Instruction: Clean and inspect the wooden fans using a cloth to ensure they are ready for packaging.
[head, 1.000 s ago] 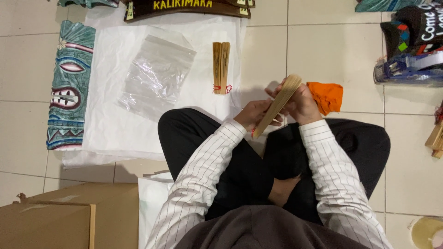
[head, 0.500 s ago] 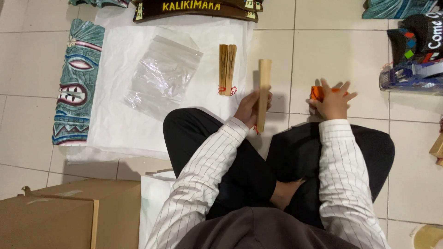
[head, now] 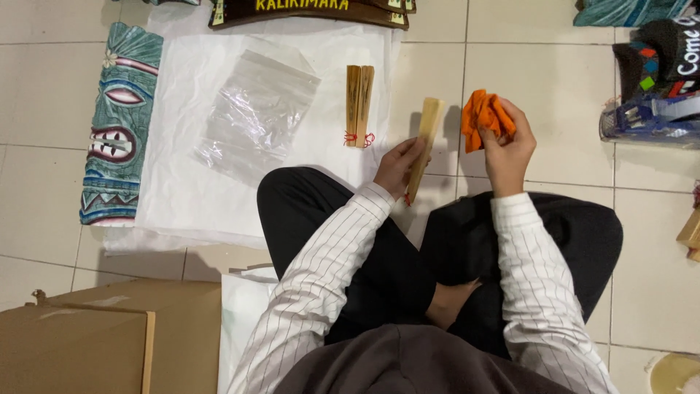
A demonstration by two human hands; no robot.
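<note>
Two hands were up over the lap of the person, who sat cross-legged on the tiled floor (head: 554, 102). The left hand (head: 397, 164) had its grip closed around the lower end of a closed, pale wooden folding fan (head: 424, 142), held tilted, upper end pointing away from the body. The right hand (head: 507, 149) had its grip bunched shut on a crumpled orange cloth (head: 483, 117), near the fan's upper end but apart from it, no contact visible.

Step in hand, as a judgement: fan steadied in one hand, cloth readied in the other, looked like wiping or polishing. For cloth to meet wood, the two would need to close the gap, with the left grip firm near the pivot end so the slats stay shut.

Around them: a sheet of white paper (head: 182, 146) spread on the floor, a clear plastic zip bag (head: 255, 117) lying on it, and a second closed wooden fan with a red tassel (head: 359, 106) lying flat at the paper's right edge. A teal carved wooden mask (head: 120, 124) lay left of the paper, a brown cardboard box (head: 95, 339) at lower left.
</note>
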